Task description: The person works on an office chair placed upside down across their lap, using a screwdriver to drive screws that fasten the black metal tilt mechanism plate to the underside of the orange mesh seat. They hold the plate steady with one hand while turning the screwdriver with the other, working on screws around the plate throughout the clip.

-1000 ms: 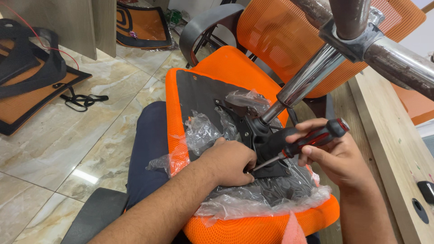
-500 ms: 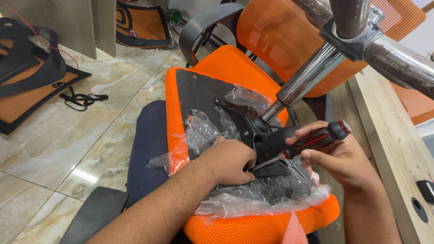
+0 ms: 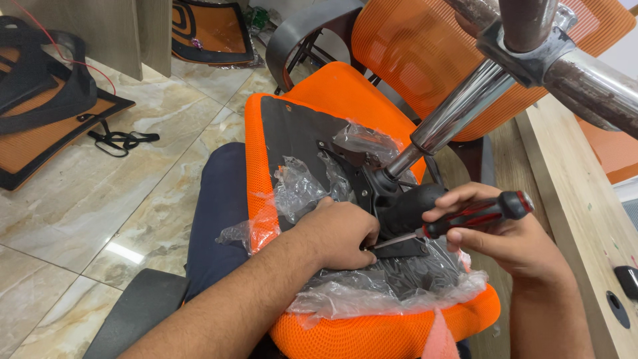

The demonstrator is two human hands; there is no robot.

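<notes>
The right hand (image 3: 515,242) is gripping a red-and-black screwdriver (image 3: 475,214), its blade angling down to the black mechanism (image 3: 399,206) under an upturned orange chair seat (image 3: 345,100). The left hand (image 3: 335,234) is curling closed beside the blade tip, pressing on crumpled plastic wrap (image 3: 392,286). A chrome gas cylinder (image 3: 458,110) is rising just above.

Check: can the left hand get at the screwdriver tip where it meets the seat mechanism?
Probably yes. The left hand already rests at the screwdriver tip, on the black mechanism. Loose plastic wrap lies around it but not between them.
</notes>
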